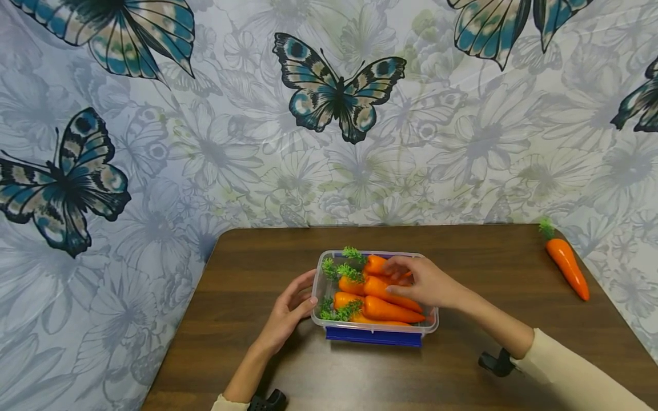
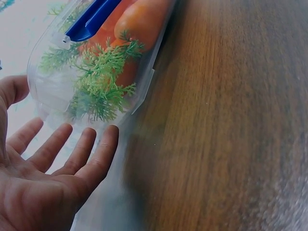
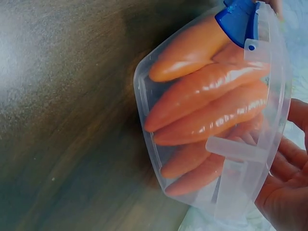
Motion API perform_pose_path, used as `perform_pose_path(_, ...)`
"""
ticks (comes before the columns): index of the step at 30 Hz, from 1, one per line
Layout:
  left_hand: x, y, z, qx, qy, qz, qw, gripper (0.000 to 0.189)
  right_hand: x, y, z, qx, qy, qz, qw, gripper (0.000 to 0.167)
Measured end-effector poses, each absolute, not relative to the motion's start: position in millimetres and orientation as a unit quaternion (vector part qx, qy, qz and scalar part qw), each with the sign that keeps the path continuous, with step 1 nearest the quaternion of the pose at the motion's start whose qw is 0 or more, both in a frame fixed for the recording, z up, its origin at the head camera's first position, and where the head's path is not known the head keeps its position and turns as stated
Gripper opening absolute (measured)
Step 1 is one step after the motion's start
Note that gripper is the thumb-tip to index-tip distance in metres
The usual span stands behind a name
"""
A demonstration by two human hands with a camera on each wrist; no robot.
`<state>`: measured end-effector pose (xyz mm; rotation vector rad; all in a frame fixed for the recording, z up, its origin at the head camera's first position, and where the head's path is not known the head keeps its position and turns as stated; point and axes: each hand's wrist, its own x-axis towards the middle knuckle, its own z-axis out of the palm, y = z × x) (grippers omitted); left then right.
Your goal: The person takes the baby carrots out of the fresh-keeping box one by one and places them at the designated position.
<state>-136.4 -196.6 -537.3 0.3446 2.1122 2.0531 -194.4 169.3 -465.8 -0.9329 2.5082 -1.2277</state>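
Observation:
A clear plastic box (image 1: 317, 274) with blue clips holds several orange toy carrots (image 1: 393, 309) with green leafy tops. My left hand (image 1: 288, 311) is at the box's left end, its thumb near the rim. In the left wrist view, the fingers (image 2: 98, 159) reach out, spread, towards the clear wall. Over the right part of the box is my right hand (image 1: 424, 282), thumb and fingers apart above the upper carrots. The right wrist view shows this hand (image 3: 288, 178) behind the clear wall, its fingertips partly hidden.
One more carrot (image 1: 567, 268) lies near the right edge of the brown wooden table (image 1: 257, 274). A blue clip (image 1: 373, 335) hangs folded down along the box's near side. Behind the table is a cloth (image 1: 221, 188) with butterflies and flowers.

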Motion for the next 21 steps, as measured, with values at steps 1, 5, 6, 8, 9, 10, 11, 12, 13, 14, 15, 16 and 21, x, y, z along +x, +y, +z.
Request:
perform_pose_path(1,-136,-196,-537,0.115,0.709,0.69,0.088,0.061,-195,168,-466,-0.317,0.85,-0.409,0.102,0.042)
perform_pose_path(5,-136,-196,-536,0.115,0.71,0.689,0.088,0.061,-195,164,-467,-0.307,0.857,-0.39,0.139,0.042)
perform_pose_path(6,-136,-196,-536,0.116,0.71,0.689,0.088,0.061,-195,163,-467,-0.305,0.86,-0.382,0.145,0.043)
perform_pose_path(8,-136,-196,-536,0.115,0.709,0.69,0.089,0.061,-195,161,-468,-0.307,0.866,-0.365,0.151,0.044)
perform_pose_path(9,-136,-195,-536,0.117,0.709,0.689,0.089,0.061,-195,160,-468,-0.306,0.871,-0.353,0.15,0.045)
perform_pose_path(10,-136,-195,-536,0.118,0.709,0.69,0.088,0.061,-195,159,-468,-0.31,0.876,-0.34,0.145,0.046)
perform_pose_path(11,-136,-195,-535,0.119,0.708,0.69,0.088,0.061,-194,158,-469,-0.311,0.882,-0.325,0.139,0.045)
perform_pose_path(12,-136,-195,-535,0.121,0.708,0.69,0.088,0.061,-193,157,-469,-0.312,0.886,-0.314,0.136,0.045)
perform_pose_path(13,-136,-195,-535,0.123,0.708,0.69,0.087,0.061,-192,156,-470,-0.311,0.89,-0.305,0.132,0.045)
perform_pose_path(14,-136,-195,-534,0.124,0.708,0.69,0.086,0.061,-191,155,-470,-0.309,0.894,-0.297,0.129,0.045)
perform_pose_path(15,-136,-195,-534,0.125,0.708,0.69,0.085,0.061,-190,154,-470,-0.307,0.898,-0.29,0.125,0.044)
perform_pose_path(16,-136,-195,-534,0.125,0.707,0.691,0.084,0.061,-190,154,-470,-0.307,0.899,-0.288,0.124,0.043)
perform_pose_path(21,-136,-195,-536,0.126,0.704,0.694,0.083,0.061,-189,152,-471,-0.304,0.904,-0.279,0.117,0.042)
